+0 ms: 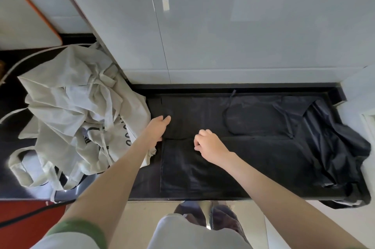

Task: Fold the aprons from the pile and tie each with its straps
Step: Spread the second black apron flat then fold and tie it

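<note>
Black apron [253, 159] is lying spread on the dark counter [145, 185]. Left hand [157, 129] is pressing flat, fingers straight, on its 9 o'clock edge. Right hand [209, 145] is curling its fingers over the middle fold; whether cloth is pinched cannot be told. Pale apron pile [77, 106] is sitting at 9 o'clock of the left hand.
</note>
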A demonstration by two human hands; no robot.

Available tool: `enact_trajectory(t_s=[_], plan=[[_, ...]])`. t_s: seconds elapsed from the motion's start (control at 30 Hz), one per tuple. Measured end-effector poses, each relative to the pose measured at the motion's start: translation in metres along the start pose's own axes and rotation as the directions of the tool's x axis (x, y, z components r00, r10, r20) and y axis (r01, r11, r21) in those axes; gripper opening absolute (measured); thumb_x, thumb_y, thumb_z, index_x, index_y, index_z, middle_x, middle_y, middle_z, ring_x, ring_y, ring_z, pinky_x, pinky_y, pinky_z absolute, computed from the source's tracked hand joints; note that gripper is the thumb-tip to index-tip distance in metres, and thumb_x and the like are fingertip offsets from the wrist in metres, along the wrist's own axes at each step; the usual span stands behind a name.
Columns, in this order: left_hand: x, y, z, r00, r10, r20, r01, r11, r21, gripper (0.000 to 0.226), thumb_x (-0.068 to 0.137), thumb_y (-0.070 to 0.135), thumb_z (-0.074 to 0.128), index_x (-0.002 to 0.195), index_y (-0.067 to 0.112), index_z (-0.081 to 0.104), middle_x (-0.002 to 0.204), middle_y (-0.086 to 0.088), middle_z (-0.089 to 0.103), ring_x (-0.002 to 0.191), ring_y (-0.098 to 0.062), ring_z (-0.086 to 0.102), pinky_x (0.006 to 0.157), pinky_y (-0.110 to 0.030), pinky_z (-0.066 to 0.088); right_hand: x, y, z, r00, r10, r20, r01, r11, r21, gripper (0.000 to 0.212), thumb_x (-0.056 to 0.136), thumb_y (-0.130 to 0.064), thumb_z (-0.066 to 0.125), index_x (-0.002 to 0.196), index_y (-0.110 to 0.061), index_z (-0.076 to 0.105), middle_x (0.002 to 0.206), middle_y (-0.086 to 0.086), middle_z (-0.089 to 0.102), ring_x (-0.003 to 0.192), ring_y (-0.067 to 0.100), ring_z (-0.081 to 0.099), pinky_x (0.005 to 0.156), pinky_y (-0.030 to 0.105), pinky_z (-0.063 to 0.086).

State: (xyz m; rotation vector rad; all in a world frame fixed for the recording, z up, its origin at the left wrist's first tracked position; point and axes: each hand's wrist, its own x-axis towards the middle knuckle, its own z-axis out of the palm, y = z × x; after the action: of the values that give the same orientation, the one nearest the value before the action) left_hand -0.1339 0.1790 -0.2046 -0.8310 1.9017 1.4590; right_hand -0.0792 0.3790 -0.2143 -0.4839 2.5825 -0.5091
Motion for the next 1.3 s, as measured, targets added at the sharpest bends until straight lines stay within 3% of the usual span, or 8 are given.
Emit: enact_trajectory(t_s=[0.17, 0.3, 0.43, 0.67, 0.93, 1.13, 1.23, 1.3], plan=[[-0.005, -0.016, -0.004, 0.996, 0.019, 0.090, -0.040, 0.969, 0.245, 0.058, 0.092, 0.048, 0.058, 0.136, 0.012, 0.049, 0.125, -0.001, 0.059, 0.110, -0.021, 0.060, 0.089, -0.039, 0.055, -0.003, -0.006, 0.010, 0.994, 0.046, -0.100, -0.046, 0.999, 0.007, 0.034, 0.092, -0.026, 0.063, 0.119, -0.013, 0.048, 0.118, 0.002, 0.050, 0.107, 0.021, 0.046, 0.090, 0.031, 0.039], [-0.017, -0.021, 0.009, 0.967, 0.244, 0.072, -0.216, 0.639, 0.738, 0.042, 0.100, 0.044, 0.043, 0.114, 0.005, 0.054, 0.107, -0.010, 0.063, 0.089, -0.025, 0.065, 0.080, -0.036, 0.056, -0.007, -0.003, 0.009, 0.982, 0.049, -0.183, -0.052, 0.999, -0.014, 0.051, 0.092, -0.032, 0.063, 0.135, -0.015, 0.041, 0.131, 0.002, 0.045, 0.118, 0.020, 0.042, 0.100, 0.031, 0.034], [-0.037, -0.005, 0.022, 0.851, 0.525, 0.033, -0.330, 0.485, 0.810, 0.041, 0.105, 0.035, 0.031, 0.117, 0.003, 0.053, 0.095, -0.016, 0.068, 0.083, -0.028, 0.066, 0.067, -0.031, 0.051, -0.019, 0.011, 0.005, 0.962, 0.093, -0.256, -0.107, 0.993, -0.043, 0.064, 0.097, -0.041, 0.049, 0.152, -0.022, 0.021, 0.155, 0.003, 0.025, 0.141, 0.023, 0.025, 0.113, 0.039, 0.021], [-0.054, 0.030, -0.022, 0.897, 0.442, 0.022, -0.327, 0.627, 0.707, 0.046, 0.105, 0.038, 0.031, 0.126, 0.001, 0.049, 0.114, -0.018, 0.062, 0.107, -0.035, 0.058, 0.087, -0.035, 0.044, -0.037, 0.057, 0.004, 0.919, 0.382, -0.096, -0.393, 0.905, -0.164, 0.065, 0.101, -0.054, 0.020, 0.153, -0.029, -0.011, 0.163, 0.000, -0.009, 0.149, 0.020, -0.011, 0.119, 0.044, -0.003], [-0.075, 0.019, -0.102, 0.915, 0.378, -0.139, -0.184, 0.701, 0.689, 0.046, 0.104, 0.039, 0.034, 0.115, -0.001, 0.054, 0.105, -0.016, 0.060, 0.105, -0.034, 0.056, 0.081, -0.031, 0.038, -0.011, 0.019, 0.007, 0.984, 0.177, -0.002, -0.174, 0.963, -0.207, 0.065, 0.103, -0.049, 0.023, 0.152, -0.027, -0.015, 0.162, -0.004, -0.013, 0.148, 0.018, -0.015, 0.119, 0.042, -0.006], [-0.081, -0.007, -0.131, 0.600, 0.666, -0.444, 0.075, 0.505, 0.860, 0.037, 0.095, 0.020, 0.053, 0.125, 0.001, 0.042, 0.118, -0.024, 0.054, 0.105, -0.040, 0.052, 0.086, -0.045, 0.043, 0.015, -0.020, 0.020, 0.994, 0.037, 0.098, -0.014, 0.974, -0.226, 0.065, 0.103, -0.048, 0.023, 0.151, -0.030, -0.017, 0.161, -0.002, -0.018, 0.146, 0.018, -0.022, 0.117, 0.044, -0.011], [-0.075, -0.013, -0.104, 0.458, 0.852, -0.253, -0.100, 0.332, 0.938, 0.065, 0.079, 0.013, 0.067, 0.136, 0.004, 0.037, 0.139, -0.025, 0.040, 0.122, -0.044, 0.044, 0.102, -0.055, 0.037, 0.025, -0.031, 0.025, 0.995, 0.005, 0.101, 0.016, 0.980, -0.200, 0.066, 0.103, -0.047, 0.025, 0.152, -0.028, -0.014, 0.161, -0.003, -0.018, 0.145, 0.018, -0.024, 0.116, 0.044, -0.013], [-0.065, -0.013, -0.074, 0.475, 0.878, -0.059, -0.292, 0.221, 0.931, 0.062, 0.080, 0.019, 0.068, 0.136, 0.005, 0.045, 0.145, -0.023, 0.040, 0.129, -0.041, 0.043, 0.104, -0.053, 0.038, 0.028, -0.032, 0.026, 0.996, -0.027, 0.090, 0.043, 0.983, -0.176, 0.066, 0.103, -0.046, 0.028, 0.153, -0.027, -0.011, 0.161, -0.003, -0.016, 0.143, 0.015, -0.025, 0.116, 0.041, -0.015]])
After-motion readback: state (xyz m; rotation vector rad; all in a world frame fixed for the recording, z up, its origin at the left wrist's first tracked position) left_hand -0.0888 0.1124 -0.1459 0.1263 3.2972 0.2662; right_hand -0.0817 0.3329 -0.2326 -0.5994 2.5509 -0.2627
